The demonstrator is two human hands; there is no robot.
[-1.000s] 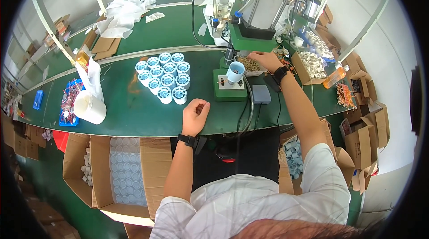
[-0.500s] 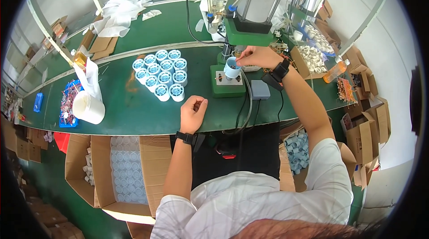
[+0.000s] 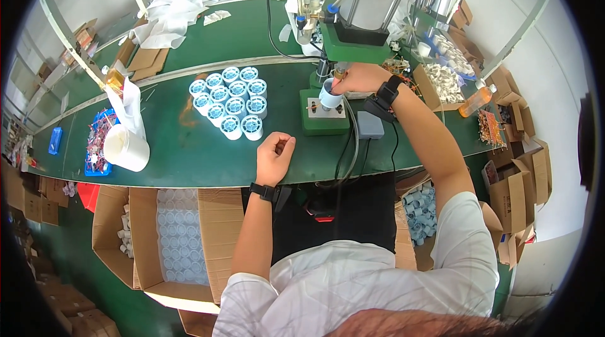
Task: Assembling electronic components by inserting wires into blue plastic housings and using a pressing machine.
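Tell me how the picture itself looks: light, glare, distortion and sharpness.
Head view: strong fisheye, so the green table's edge bows and a black rim rings the frame. Bright light washes out the white cloths at the top, nearly without detail. The centre is sharp: the right hand on the white cup under the press and the left hand read clearly. The boxes near the rim look squeezed and dimmer.

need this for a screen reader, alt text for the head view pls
Seen from above, a person's right hand holds a small white cylinder on the green press, while the left hand rests loosely closed on the green table. A cluster of white cylinders stands nearby.
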